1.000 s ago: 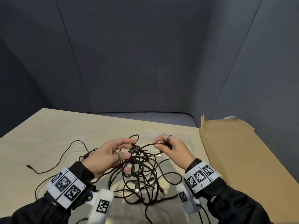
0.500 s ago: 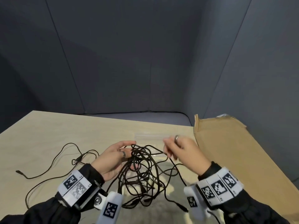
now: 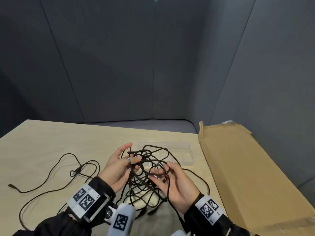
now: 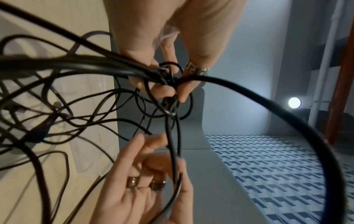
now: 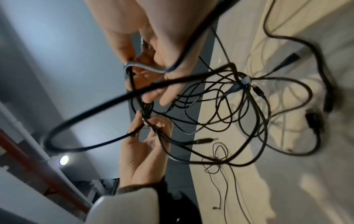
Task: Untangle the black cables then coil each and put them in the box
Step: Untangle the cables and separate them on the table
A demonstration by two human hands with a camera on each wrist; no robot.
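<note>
- Head view: black cables (image 3: 144,169) are one knot, lifted over the worktop (image 3: 42,142); none coiled. Cardboard box (image 3: 238,167) lies flat at right, clear tray (image 3: 185,157) behind, thin loose cable (image 3: 56,167) at left.
- Left wrist view: left hand (image 4: 153,45) pinches the knot's core.
- Right wrist view: right hand (image 5: 153,37) has fingers hooked round a loop. Crossings block everything.
</note>
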